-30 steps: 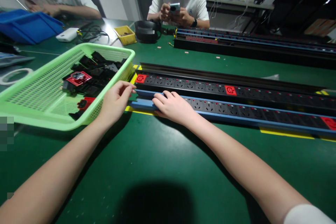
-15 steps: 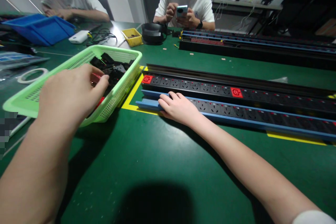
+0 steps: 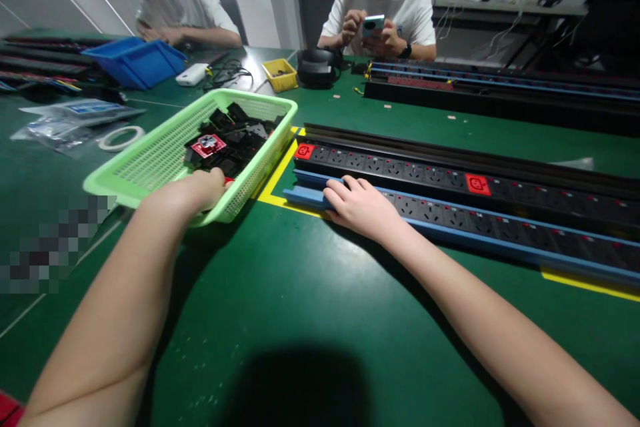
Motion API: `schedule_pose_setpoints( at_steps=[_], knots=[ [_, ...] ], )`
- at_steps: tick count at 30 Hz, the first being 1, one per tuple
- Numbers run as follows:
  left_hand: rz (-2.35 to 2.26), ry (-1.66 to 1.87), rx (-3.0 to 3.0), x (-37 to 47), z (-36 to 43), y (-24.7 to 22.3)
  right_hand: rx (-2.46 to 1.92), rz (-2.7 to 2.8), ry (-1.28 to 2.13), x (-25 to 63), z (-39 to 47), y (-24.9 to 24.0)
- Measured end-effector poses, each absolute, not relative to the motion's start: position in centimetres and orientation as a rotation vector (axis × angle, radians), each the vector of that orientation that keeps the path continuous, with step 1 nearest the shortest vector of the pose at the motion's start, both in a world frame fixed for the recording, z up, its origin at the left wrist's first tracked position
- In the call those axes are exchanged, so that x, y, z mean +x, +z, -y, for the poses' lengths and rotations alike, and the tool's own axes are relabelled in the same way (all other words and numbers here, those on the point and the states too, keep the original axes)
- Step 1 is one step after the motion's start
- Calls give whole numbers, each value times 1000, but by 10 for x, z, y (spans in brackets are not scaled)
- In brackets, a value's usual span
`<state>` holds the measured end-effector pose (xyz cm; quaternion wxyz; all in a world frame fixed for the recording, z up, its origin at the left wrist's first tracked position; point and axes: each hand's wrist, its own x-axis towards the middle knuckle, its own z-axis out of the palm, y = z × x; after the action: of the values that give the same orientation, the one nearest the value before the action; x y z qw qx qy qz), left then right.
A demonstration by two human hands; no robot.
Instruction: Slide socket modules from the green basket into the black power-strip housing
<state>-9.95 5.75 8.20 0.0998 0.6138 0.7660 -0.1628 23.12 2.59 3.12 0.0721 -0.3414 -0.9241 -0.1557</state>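
Note:
My left hand point(image 3: 197, 190) reaches down into a light green plastic basket point(image 3: 120, 159) of black socket modules point(image 3: 253, 140). Its fingertips are mostly hidden, with a bit of red beside them, so I cannot tell whether it grips a piece. A red socket module point(image 3: 209, 144) lies on the pile just behind it. My right hand point(image 3: 363, 207) curls over the left part of a blue channel strip point(image 3: 306, 197), thumb at the near side, fingers over the top. Black sockets fill the channel right of that hand; what lies under the palm is hidden.
Behind the blue strip runs a black socket strip point(image 3: 395, 170) with red sockets. Yellow tape point(image 3: 270, 190) marks the table. Further back are a blue bin point(image 3: 135, 63), a small yellow tray point(image 3: 280, 77), a tape roll point(image 3: 121, 139) and more strips point(image 3: 475, 100). Two people sit opposite, one holding a phone point(image 3: 373, 25).
My left hand has gone lower into the basket, toward its near side, uncovering the red module. My right hand stays on the blue strip. The whole view has shifted, moving the scene rightward.

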Motion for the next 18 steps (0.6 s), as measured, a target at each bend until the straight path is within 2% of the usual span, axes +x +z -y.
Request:
schedule_pose_setpoints(
  at_steps=[8,11,14,18],
  knots=[
    [-2223,-428,1804,-85,-50,88,-1013,2785,-480,231,-27,32],
    [-2251,-298,1846,-86,-50,87,-1016,2793,-494,231,-26,33],
    [-2126,-177,2044,-91,-53,85,-1026,2793,-507,231,-26,33],
    [-1942,-206,2107,-101,-59,81,-1023,2790,-493,231,-26,32]
  ],
)
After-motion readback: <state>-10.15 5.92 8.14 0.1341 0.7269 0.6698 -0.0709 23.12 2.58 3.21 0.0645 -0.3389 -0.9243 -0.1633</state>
